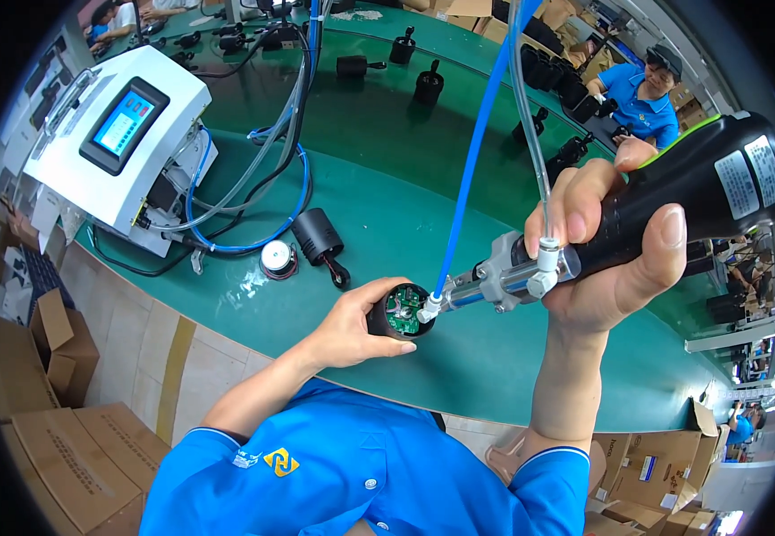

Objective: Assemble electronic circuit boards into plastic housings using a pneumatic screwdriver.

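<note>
My left hand [349, 327] is closed round a black cylindrical housing [377, 319] at the near edge of the green bench. The housing's open end faces up and shows a green circuit board [403, 306] inside. My right hand [606, 241] grips a black electric screwdriver [665, 201] with a metal nozzle. Its tip is at the mouth of the housing; whether it touches a screw is hidden. A blue air hose [474, 152] and a clear tube [530, 107] run up from the nozzle. Beyond my left hand lie another black housing [318, 234] and a round white-topped part [277, 257].
A white screw-feeder machine with a screen [142, 134] stands at the left, with coiled hoses [303, 179] beside it. Several black units [429, 84] stand on the far green surface [361, 107]. A co-worker [642, 98] sits at the far right. Cardboard boxes [84, 464] flank the bench.
</note>
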The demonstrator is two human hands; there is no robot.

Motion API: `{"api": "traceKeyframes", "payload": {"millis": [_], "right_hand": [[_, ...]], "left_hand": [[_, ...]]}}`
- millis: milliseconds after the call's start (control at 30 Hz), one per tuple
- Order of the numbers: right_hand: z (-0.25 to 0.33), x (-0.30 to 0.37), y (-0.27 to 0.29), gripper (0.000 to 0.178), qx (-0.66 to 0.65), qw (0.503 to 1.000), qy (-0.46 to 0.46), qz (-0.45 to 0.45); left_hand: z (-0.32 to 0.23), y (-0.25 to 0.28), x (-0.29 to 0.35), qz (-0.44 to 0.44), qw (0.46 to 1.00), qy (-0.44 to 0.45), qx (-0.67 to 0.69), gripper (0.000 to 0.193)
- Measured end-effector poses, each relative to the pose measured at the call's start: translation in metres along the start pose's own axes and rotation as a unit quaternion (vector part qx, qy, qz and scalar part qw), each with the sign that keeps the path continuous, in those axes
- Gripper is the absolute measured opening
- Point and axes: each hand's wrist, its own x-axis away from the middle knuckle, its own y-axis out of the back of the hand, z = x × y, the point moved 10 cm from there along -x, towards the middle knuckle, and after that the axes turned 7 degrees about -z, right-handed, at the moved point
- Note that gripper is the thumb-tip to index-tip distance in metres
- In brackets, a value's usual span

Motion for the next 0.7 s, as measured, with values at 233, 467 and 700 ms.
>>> {"api": "traceKeyframes", "payload": {"millis": [233,467,700], "right_hand": [[0.013,-0.009,-0.001,0.044,0.034,0.999,-0.007,-0.001],[0.038,-0.021,-0.015,0.045,-0.04,0.997,0.009,0.058],[0.016,-0.005,-0.02,0.044,-0.034,0.998,-0.013,0.056]], "left_hand": [[-0.006,0.001,-0.007,-0.004,1.0,-0.014,-0.01,0.063],[0.004,0.01,-0.012,-0.024,0.998,-0.018,-0.049,0.063],[-0.007,-0.001,-0.011,0.004,0.999,-0.012,-0.031,0.062]]}}
